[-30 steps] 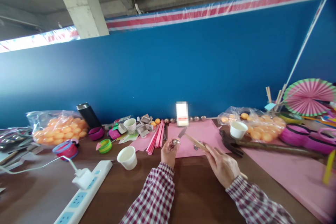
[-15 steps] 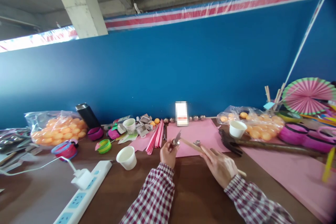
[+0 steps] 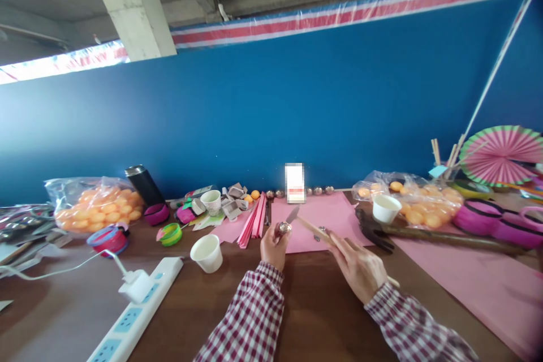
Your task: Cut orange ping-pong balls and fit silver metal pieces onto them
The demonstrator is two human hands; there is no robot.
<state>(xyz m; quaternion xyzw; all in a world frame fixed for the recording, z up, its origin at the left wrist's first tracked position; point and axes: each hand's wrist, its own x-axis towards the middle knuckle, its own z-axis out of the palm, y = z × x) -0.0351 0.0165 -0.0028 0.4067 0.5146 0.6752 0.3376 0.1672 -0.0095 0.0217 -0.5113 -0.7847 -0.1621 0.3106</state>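
Note:
My left hand [image 3: 274, 248] is closed, with its fingertips pinching a shiny silver ball [image 3: 284, 228]. My right hand [image 3: 360, 269] wraps round the wooden handle [image 3: 313, 226] of a slim knife, whose grey pointed blade [image 3: 292, 214] angles up and left just beyond the ball. Whether the blade touches the ball I cannot tell. Small silver pieces [image 3: 320, 233] lie by my right fingertips on a pink paper sheet [image 3: 335, 209]. Against the blue wall stand several more silver balls [image 3: 319, 190], partly behind a blurred white card [image 3: 294, 182].
Left of my hands are a white paper cup [image 3: 206, 253], folded pink strips [image 3: 253, 220] and a power strip [image 3: 139, 308] with a plug. A hammer [image 3: 445, 236] lies right, near another white cup [image 3: 386, 208] and a bag of orange balls [image 3: 428, 209]. Another such bag [image 3: 99, 206] sits left.
The knife blade has shifted slightly up and right relative to my left hand. More of the silver ball's face now shows. Both hands keep their grips.

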